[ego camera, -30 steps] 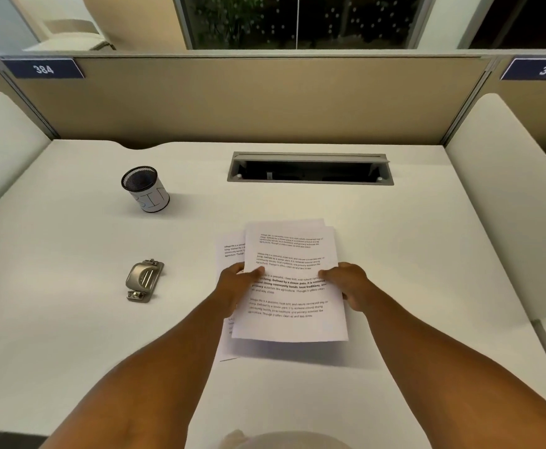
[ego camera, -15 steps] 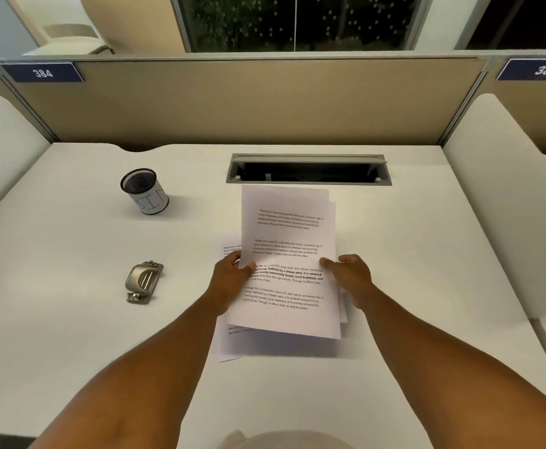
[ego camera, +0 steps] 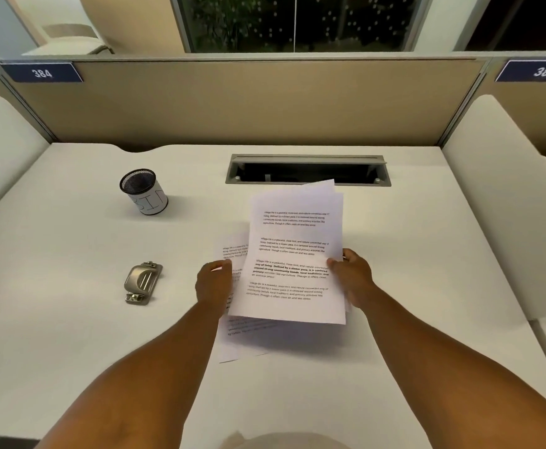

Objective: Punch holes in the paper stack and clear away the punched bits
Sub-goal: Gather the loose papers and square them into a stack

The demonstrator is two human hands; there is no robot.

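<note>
Two bare forearms are seen entering from the bottom edge, uncovered along their whole visible length. No sleeve, cuff, watch or band is seen on either. The left hand and the right hand are bare too, ungloved, with no rings made out on the visible fingers. A rounded patch of pale beige fabric is seen at the bottom centre between the arms; which garment it is cannot be told.
</note>
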